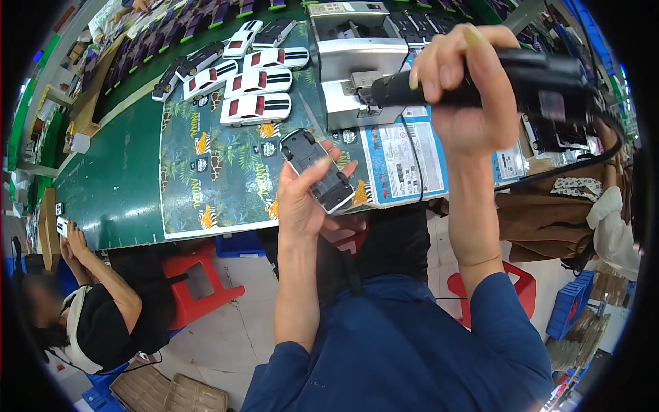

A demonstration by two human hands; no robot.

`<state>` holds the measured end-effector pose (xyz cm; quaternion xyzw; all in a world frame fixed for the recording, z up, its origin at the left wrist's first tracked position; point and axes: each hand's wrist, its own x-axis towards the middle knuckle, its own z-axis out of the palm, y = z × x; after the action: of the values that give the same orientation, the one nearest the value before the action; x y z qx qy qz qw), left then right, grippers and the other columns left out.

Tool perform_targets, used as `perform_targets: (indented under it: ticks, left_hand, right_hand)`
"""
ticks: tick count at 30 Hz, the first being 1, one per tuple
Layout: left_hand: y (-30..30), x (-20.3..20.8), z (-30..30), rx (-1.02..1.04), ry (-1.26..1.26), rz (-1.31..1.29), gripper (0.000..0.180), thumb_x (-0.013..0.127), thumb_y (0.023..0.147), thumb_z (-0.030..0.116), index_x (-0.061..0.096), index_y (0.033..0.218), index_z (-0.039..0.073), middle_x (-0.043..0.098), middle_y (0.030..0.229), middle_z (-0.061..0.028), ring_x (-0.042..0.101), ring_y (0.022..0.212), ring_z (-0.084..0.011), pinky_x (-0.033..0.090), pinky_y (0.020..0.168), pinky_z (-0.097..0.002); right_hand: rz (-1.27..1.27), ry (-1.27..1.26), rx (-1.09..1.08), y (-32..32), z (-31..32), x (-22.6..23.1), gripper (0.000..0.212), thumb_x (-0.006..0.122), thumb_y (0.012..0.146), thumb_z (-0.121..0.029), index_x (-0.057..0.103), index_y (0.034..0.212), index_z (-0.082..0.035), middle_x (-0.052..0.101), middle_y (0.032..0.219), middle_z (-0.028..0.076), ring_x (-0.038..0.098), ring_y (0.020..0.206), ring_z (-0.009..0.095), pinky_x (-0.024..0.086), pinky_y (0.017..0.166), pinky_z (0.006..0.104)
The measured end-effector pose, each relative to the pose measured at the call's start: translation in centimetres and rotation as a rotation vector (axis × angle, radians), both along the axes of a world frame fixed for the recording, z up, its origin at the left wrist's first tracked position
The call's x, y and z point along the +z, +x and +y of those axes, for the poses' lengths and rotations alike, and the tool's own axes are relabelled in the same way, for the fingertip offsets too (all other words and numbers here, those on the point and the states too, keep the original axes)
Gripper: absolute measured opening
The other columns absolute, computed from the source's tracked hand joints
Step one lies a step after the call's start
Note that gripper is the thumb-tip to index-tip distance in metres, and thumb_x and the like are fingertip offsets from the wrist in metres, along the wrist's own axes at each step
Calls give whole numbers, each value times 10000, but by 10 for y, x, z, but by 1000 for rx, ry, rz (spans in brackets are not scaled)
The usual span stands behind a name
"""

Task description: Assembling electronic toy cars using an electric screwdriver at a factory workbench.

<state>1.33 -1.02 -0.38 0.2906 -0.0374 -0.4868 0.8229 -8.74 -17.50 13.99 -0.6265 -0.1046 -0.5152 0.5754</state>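
My left hand (pixel 299 202) holds a toy car (pixel 303 152) upside down, its dark underside and wheels facing up, thumb across it. My right hand (pixel 473 103) is raised and wrapped round a black electric screwdriver (pixel 546 77), which lies nearly level with its nose pointing left. That nose is at the front of a silver metal box, seemingly a screw feeder (pixel 364 56); whether they touch I cannot tell. Several white toy cars (pixel 257 108) with black stripes stand in a cluster left of the box, and a few dark undersides (pixel 199 58) lie among them.
Printed sheets (pixel 226 185) cover part of the green table (pixel 113 199). A black cable (pixel 583 163) loops from the screwdriver on the right. At the left, a co-worker (pixel 103 302) handles a white toy car. Red stools (pixel 199 285) stand below; another person (pixel 563 213) is at the right.
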Motion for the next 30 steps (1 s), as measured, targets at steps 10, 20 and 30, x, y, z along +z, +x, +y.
perform_targets:
  ticks: [10,20,30]
  left_hand:
    - [0,1,-4,-24,42,-85,627,577,719,-189,435,1290,27,553,1280,-197,631,1096,-294,612,806,-463]
    - [6,-5,-7,11,83,-22,593,547,754,-174,459,1305,28,589,1241,-173,624,1079,-281,576,858,-510]
    - [12,-13,-12,-17,28,37,527,575,717,-188,506,1204,0,623,1182,-173,646,1039,-270,602,772,-433]
  right_hand:
    - [157,22,-206,21,-7,-9,125,687,871,-101,594,854,-20,545,593,43,531,464,123,460,503,287]
    - [121,368,109,-9,29,-18,141,676,869,-106,592,850,5,524,536,45,493,405,123,404,439,242]
    - [196,371,147,-13,63,-36,190,726,846,-127,579,836,-7,547,559,33,513,455,86,427,475,220]
